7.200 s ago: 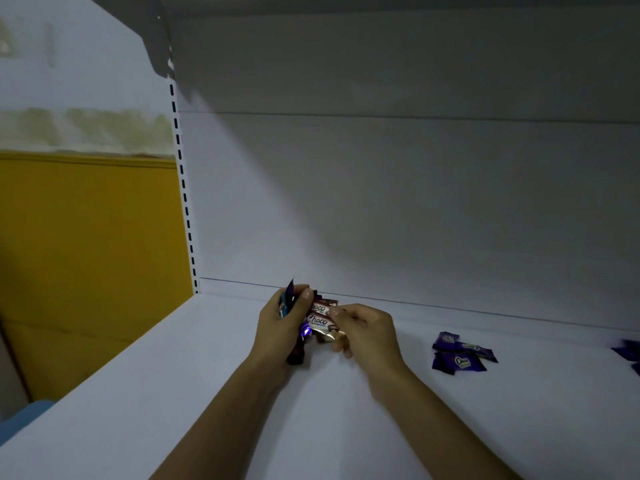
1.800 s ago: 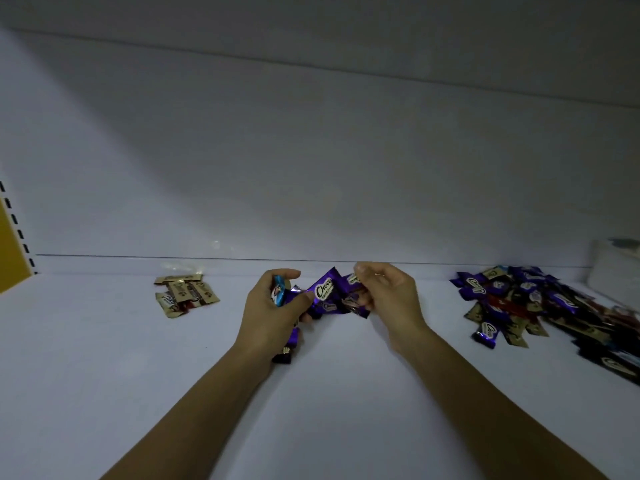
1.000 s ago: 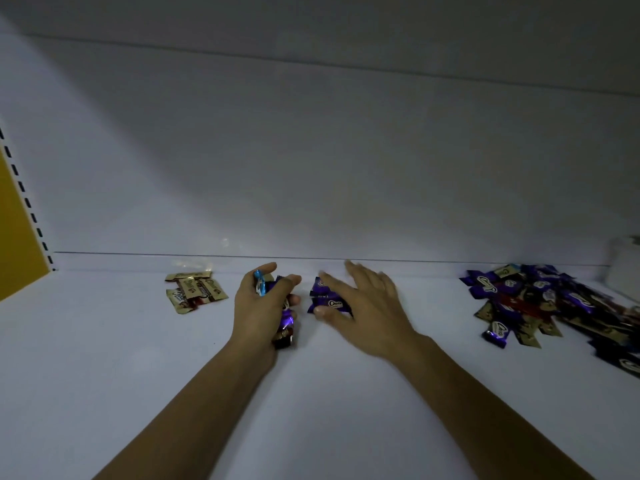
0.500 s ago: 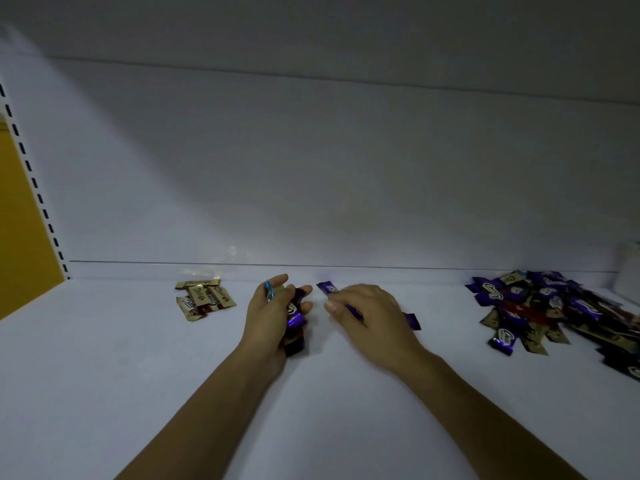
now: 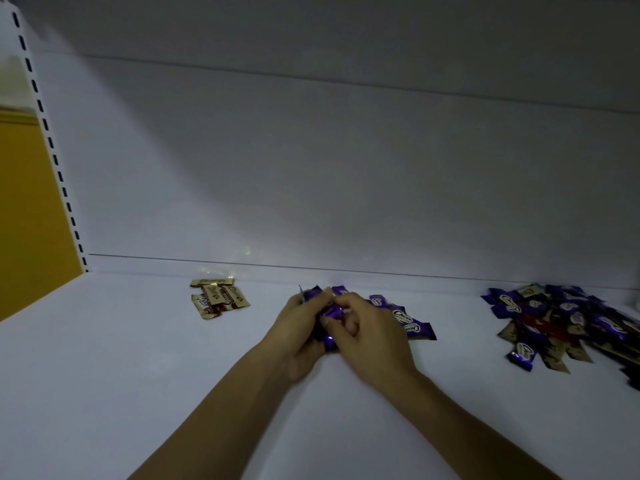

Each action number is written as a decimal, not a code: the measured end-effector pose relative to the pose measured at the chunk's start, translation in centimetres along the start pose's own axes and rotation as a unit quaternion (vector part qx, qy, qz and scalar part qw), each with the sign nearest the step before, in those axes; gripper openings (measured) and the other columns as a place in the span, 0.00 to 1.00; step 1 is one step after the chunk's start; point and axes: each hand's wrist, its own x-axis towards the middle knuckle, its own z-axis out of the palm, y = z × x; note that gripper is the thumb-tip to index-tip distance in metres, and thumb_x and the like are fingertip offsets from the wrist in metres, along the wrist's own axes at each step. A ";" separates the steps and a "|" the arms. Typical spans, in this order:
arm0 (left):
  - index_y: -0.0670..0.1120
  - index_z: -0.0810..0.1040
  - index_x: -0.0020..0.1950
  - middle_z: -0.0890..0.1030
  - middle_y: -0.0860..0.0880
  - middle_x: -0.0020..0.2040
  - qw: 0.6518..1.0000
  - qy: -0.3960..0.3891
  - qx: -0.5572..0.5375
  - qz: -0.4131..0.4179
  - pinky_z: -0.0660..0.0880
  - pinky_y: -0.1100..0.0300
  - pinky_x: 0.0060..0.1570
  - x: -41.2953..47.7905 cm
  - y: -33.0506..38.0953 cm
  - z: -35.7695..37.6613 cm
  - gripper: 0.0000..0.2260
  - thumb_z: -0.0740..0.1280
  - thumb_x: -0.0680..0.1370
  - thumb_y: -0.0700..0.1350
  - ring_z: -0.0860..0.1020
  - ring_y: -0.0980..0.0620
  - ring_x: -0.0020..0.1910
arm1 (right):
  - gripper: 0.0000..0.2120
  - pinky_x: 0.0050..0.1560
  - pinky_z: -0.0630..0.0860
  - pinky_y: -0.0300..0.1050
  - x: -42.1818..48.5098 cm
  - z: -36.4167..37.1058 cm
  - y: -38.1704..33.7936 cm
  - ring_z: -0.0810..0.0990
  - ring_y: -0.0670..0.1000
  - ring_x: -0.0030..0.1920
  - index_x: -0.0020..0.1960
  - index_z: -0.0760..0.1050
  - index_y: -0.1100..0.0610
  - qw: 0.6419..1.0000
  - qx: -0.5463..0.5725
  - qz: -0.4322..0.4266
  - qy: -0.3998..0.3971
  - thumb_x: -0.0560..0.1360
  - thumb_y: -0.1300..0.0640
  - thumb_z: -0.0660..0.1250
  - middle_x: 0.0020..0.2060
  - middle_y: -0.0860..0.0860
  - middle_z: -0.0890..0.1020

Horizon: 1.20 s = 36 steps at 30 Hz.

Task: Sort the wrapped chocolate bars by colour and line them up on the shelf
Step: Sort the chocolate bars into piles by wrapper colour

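Half a second ago my right hand (image 5: 372, 337) lay flat on the shelf (image 5: 138, 375) over some purple bars, apart from the left. Now it's back against my left hand (image 5: 294, 337), fingers curled, thumb and fingertips pinching a purple wrapper at the top of the bundle (image 5: 329, 311). Left hand wraps round that bundle of purple bars, fingers curled, same grip as before; one light-blue edge sticks out at the top left.

The laid-down purple bars (image 5: 410, 325) are uncovered now: a few overlapping, flat on the shelf just right of my right hand, near the back edge. Glossy foil, rectangular, crimped ends, white "Choco" lettering.

The gold bars (image 5: 216, 297) haven't moved: small overlapping cluster to the left, near the back; shiny gold-brown wrappers. The mixed pile (image 5: 561, 320) is far right: purple, gold and some red wrappers, jumbled, edges blurred.

The shelf is smooth, matt white, as is the back panel (image 5: 346, 185). A slotted upright (image 5: 52, 147) stands at left, with a yellow wall (image 5: 24, 209) beyond it.
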 end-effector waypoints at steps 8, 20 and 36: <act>0.40 0.75 0.61 0.84 0.40 0.47 0.998 -0.055 0.001 -0.013 0.80 0.59 0.34 -0.2 -0.2 0.1 0.11 0.65 0.79 0.37 0.83 0.48 0.38 | 0.05 0.31 0.77 0.40 0.9 -0.9 1.0 0.81 0.46 0.31 0.48 0.81 0.53 0.971 0.202 0.111 0.057 0.73 0.53 0.70 0.30 0.45 0.82; 0.48 0.76 0.57 0.83 0.50 0.37 0.978 -0.049 0.171 0.109 0.65 0.65 0.19 -0.5 -1.1 0.3 0.10 0.69 0.77 0.39 0.76 0.55 0.27 | 0.14 0.42 0.73 0.43 0.9 -3.9 3.0 0.80 0.47 0.38 0.49 0.79 0.51 0.988 0.068 0.129 0.054 0.75 0.42 0.64 0.35 0.46 0.82; 0.41 0.73 0.59 0.85 0.46 0.47 0.962 -0.033 0.233 0.141 0.66 0.64 0.20 -1.6 -0.8 0.7 0.09 0.65 0.80 0.41 0.78 0.54 0.28 | 0.05 0.34 0.76 0.40 1.2 -2.9 2.2 0.80 0.48 0.32 0.46 0.76 0.58 0.919 0.327 0.208 0.073 0.77 0.56 0.65 0.36 0.55 0.82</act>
